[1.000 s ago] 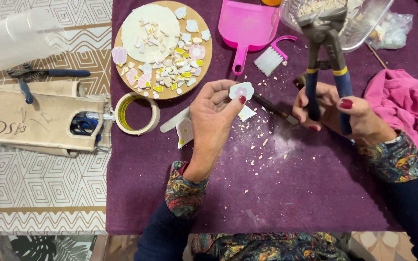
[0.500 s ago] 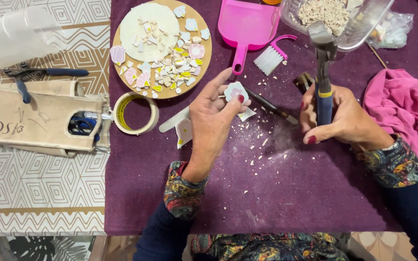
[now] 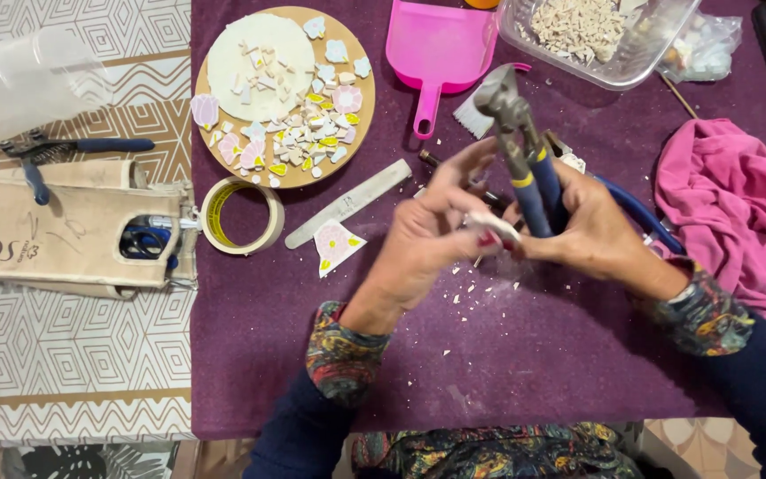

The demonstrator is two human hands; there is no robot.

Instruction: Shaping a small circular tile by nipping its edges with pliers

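Observation:
My left hand [image 3: 423, 235] pinches a small white tile piece [image 3: 492, 225] at the middle of the purple cloth [image 3: 525, 355]. My right hand [image 3: 591, 231] grips the blue handles of tile nippers [image 3: 520, 151], whose metal jaws point up and away. The two hands meet, with the tile piece right beside the nipper handles. Small white chips lie scattered on the cloth below the hands. A painted tile shard [image 3: 336, 244] lies to the left of my left hand.
A round wooden board [image 3: 361, 133] carries a white disc and several coloured tile bits. Nearby are a tape roll [image 3: 241, 215], a flat file [image 3: 347, 203], a pink dustpan [image 3: 436, 44], a clear tub [image 3: 605, 35] of chips, a pink rag [image 3: 738, 213] and a canvas pouch [image 3: 64, 235].
Both hands moved toward me and came together. The nippers tilted so the jaws lean left, and the tile piece came from the left up against the nipper handles.

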